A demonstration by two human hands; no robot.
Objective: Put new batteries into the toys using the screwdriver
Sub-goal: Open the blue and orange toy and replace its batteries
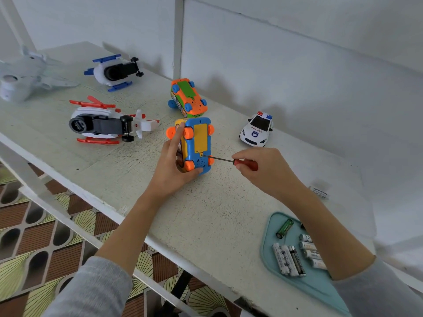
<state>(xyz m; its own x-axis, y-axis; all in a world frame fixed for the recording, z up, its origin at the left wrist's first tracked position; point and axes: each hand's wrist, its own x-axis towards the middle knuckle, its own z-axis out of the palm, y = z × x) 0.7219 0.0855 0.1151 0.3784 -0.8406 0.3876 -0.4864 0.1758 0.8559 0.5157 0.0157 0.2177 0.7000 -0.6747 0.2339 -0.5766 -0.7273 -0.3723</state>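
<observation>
Six toys lie on the bench; none looks opened. Mid-bench, the left hand (175, 167) grips the blue car (198, 143) while the right hand (258, 170) pinches the screwdriver (231, 160) at its cover screw. Batteries (289, 259) wait in the near-right tray (270, 227).

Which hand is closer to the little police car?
Right. The right hand, gripping the screwdriver, sits just below the police car. The left hand holds the blue toy, farther off to the car's left.
</observation>
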